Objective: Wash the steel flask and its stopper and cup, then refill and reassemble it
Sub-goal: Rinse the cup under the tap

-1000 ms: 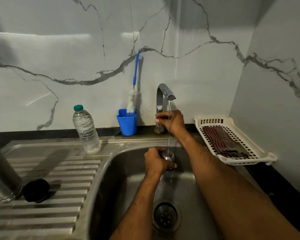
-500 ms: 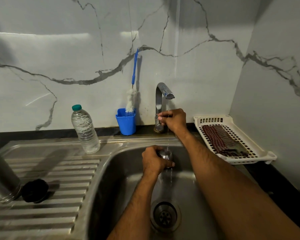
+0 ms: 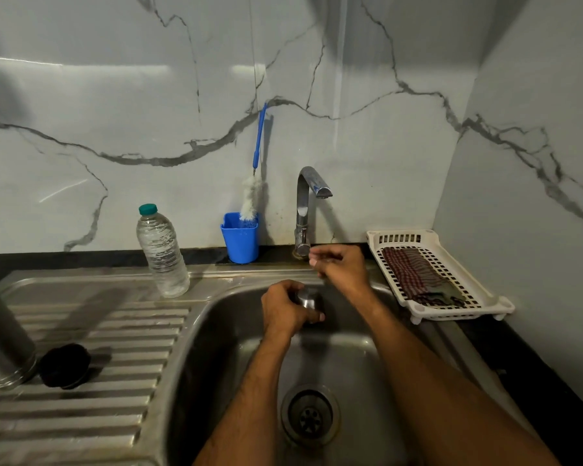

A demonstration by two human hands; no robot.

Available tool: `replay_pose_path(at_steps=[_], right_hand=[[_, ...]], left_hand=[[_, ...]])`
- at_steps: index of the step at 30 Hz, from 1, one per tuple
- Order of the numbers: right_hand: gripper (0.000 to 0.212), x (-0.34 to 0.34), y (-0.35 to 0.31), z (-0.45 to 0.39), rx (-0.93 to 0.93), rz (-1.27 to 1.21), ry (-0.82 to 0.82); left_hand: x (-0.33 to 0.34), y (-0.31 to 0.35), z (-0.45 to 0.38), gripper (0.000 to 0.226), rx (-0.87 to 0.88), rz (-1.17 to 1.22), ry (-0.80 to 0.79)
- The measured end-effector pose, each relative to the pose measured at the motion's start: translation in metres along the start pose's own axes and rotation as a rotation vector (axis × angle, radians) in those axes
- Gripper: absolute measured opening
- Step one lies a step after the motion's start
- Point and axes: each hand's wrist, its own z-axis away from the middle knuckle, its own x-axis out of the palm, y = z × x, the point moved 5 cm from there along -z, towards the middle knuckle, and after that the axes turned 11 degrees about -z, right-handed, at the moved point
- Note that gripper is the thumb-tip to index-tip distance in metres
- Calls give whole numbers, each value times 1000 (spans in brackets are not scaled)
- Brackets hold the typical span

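The water is no longer running from the tap (image 3: 312,191), and the right hand (image 3: 340,264) is coming away from its base, fingers loosely curled and, as far as the blur allows, holding nothing. The left hand (image 3: 283,309) is gripping the steel cup (image 3: 308,297) over the sink (image 3: 216,331). The flask (image 3: 4,334) and stopper (image 3: 64,364) are waiting on the drainboard, so rinsing the cup is probably finishing

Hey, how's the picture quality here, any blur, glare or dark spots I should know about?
Head view: the right hand is motion-blurred near the tap, so its fingers are unclear; glare streaks cross the marble wall at upper left; the sink basin is dim; the flask is cropped at the left edge; wide-angle bending curves the edges.
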Motion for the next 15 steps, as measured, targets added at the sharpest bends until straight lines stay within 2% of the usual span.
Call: replay_pose_path(at_steps=[3,8,15], right_hand=[[29,1,10,18,52,37,-119],[47,2,22,39,166,108,-281],[67,18,9,61,174,183,-439]], left_hand=[[-9,0,4,60,32,6,16],[-23,-4,14,70,21,45,14],[-45,-7,27,70,55,69,-27]])
